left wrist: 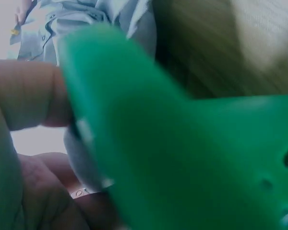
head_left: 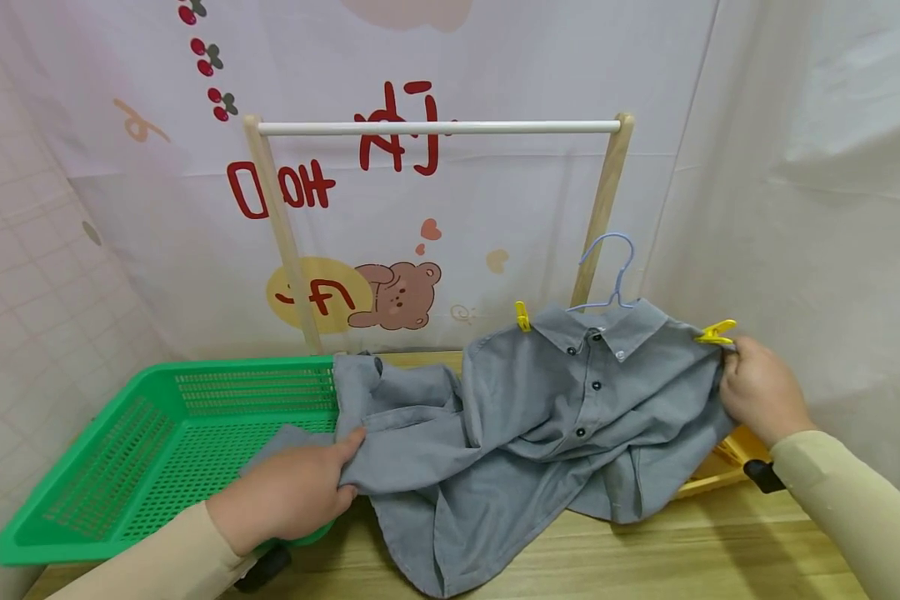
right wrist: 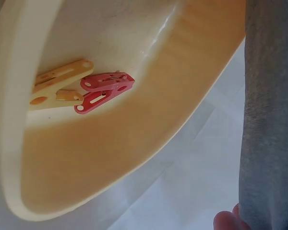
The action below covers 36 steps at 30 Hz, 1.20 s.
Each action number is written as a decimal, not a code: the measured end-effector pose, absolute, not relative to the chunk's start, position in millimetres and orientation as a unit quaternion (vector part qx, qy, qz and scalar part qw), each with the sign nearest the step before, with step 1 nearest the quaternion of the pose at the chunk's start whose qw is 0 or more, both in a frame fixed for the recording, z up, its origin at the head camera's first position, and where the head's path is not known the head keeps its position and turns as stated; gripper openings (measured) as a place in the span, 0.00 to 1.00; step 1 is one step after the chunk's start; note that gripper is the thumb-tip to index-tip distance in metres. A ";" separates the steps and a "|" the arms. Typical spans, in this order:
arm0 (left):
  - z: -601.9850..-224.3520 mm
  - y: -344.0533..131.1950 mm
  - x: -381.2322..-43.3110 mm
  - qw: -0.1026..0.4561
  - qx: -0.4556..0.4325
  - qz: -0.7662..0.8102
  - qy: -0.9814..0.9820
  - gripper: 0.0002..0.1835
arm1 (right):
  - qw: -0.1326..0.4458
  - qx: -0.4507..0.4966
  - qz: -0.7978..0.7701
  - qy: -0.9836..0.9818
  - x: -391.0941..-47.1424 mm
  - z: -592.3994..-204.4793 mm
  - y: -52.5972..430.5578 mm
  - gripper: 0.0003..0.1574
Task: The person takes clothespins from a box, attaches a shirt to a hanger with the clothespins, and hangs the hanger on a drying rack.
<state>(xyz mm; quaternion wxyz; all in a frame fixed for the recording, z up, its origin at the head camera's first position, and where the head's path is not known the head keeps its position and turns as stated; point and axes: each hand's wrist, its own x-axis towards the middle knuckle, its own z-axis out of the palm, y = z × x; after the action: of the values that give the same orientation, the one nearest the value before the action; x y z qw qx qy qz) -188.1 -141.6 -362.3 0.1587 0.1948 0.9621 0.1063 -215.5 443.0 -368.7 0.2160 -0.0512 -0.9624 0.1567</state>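
A grey button-up shirt [head_left: 540,400] is spread between my two hands, with a blue hanger [head_left: 621,267] inside its collar. One yellow clothespin [head_left: 522,317] clips the left shoulder; another yellow clothespin [head_left: 716,332] sits on the right shoulder. My left hand [head_left: 288,492] pinches the sleeve cloth beside the green basket [head_left: 157,364], whose rim hides part of the fingers in the left wrist view. Just below the right clothespin, my right hand [head_left: 765,390] grips the shirt's shoulder edge. Only its fingertips [right wrist: 228,220] show beside the cloth in the right wrist view.
Behind the shirt stands a rack with a white rail [head_left: 438,127] and wooden posts. A yellow container [right wrist: 110,167] under the shirt's right side holds a yellow clothespin [right wrist: 62,84] and a red clothespin [right wrist: 105,91]. The wooden table [head_left: 592,558] lies beneath.
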 end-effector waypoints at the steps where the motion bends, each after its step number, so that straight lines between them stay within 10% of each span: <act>1: -361.5 -142.9 -188.7 0.151 0.199 0.103 0.963 0.39 | 0.217 -0.051 0.156 -0.962 -215.0 -368.6 442.6 0.18; 15: -348.9 -147.4 -191.3 -0.049 0.234 0.036 0.970 0.04 | 0.218 -0.043 0.159 -0.962 -212.5 -365.3 433.1 0.18; 36: -319.2 -109.7 -189.8 0.106 0.342 0.127 0.925 0.30 | 0.222 -0.043 0.164 -0.960 -211.2 -363.5 427.9 0.19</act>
<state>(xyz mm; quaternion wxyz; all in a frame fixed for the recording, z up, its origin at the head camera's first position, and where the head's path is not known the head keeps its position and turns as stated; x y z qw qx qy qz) -189.8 -109.7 -319.2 0.1061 0.3418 0.9251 0.1269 -211.2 427.9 -363.5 0.2219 -0.0429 -0.9603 0.1635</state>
